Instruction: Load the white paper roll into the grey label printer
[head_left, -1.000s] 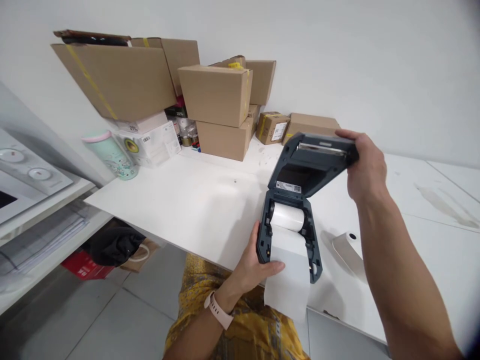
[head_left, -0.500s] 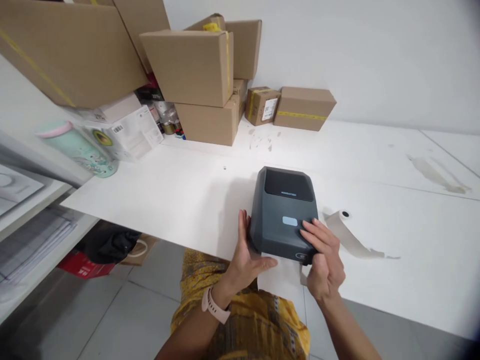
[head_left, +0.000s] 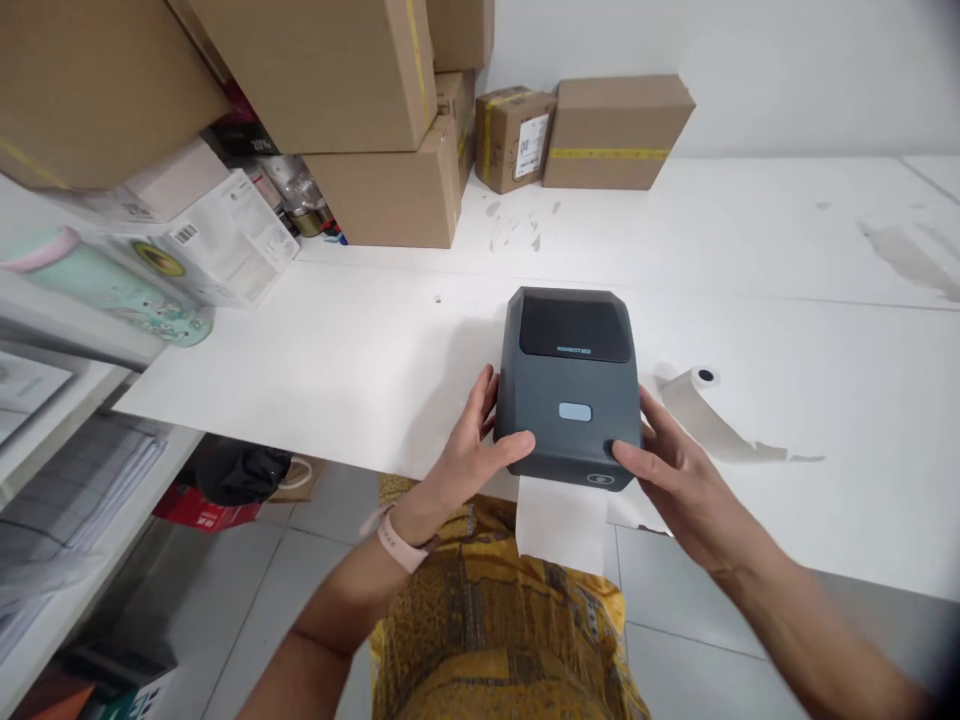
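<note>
A dark grey label printer (head_left: 574, 385) with a black top panel and a pale blue button is at the table's front edge. White paper (head_left: 562, 520) hangs from its front, over the edge. My left hand (head_left: 480, 440) grips the printer's left side, thumb on the front left corner and fingers along the side. On the opposite side my right hand (head_left: 671, 470) holds it, thumb on top near the front right corner. Its other fingers are partly hidden beside the case. To the right of the printer lies a partly unrolled paper roll (head_left: 705, 385).
The white table (head_left: 360, 350) runs along the wall. Cardboard boxes (head_left: 375, 200) are stacked at the back left, with a taped carton (head_left: 619, 130) farther right. A mint tumbler (head_left: 127, 290) leans beside a white box (head_left: 232, 235). A shelf with papers (head_left: 75, 490) stands at left.
My right hand has shifted from the printer's front right corner to its right side. My left thumb has moved from below the front onto the corner. The view has tilted down.
</note>
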